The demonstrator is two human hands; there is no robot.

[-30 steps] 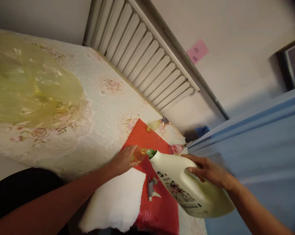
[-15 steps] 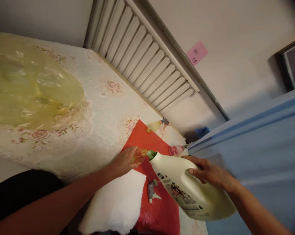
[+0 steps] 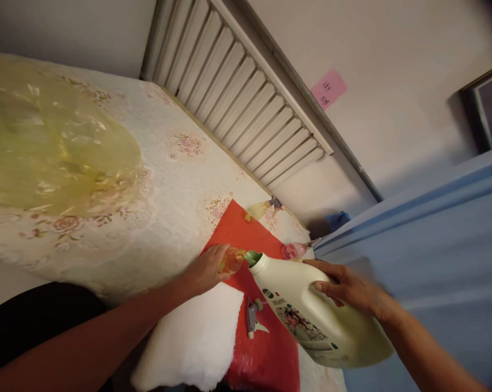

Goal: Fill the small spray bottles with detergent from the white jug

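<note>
My left hand point(image 3: 207, 268) is closed round a small clear orange bottle point(image 3: 232, 259) standing on a red plastic sheet point(image 3: 266, 348). My right hand point(image 3: 347, 287) grips a large cream jug point(image 3: 311, 316) by its upper side. The jug is tipped, and its green spout touches the small bottle's mouth. A grey trigger spray head point(image 3: 253, 318) lies loose on the red sheet just below the jug.
A white cloth point(image 3: 196, 337) lies beside the red sheet on a floral-covered surface point(image 3: 168, 179). A yellow plastic bag point(image 3: 49, 147) sits at left. A yellow spray bottle point(image 3: 262, 208) and a pink one point(image 3: 293, 250) lie farther back. Slatted panel point(image 3: 246, 92) and blue fabric point(image 3: 425, 261) flank the scene.
The jug has tipped slightly further down over the second; both hands keep their holds.
</note>
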